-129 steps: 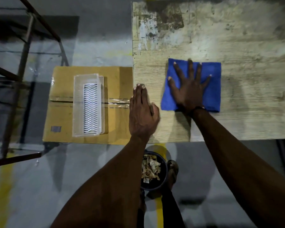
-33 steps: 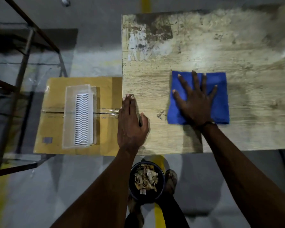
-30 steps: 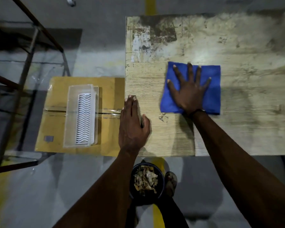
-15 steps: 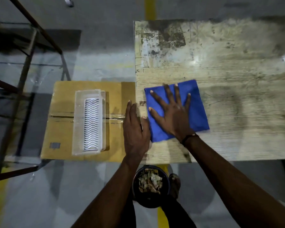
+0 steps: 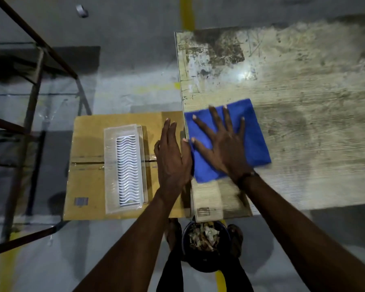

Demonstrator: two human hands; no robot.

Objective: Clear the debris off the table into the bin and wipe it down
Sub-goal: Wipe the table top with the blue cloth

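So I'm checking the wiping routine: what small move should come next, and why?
Probably sweep the blue cloth back rightward. The right hand presses it flat at the table left edge, beside the left hand, and the stained surface lies to the right.

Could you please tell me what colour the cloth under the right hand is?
The cloth is plain bright blue, seen in the head view.
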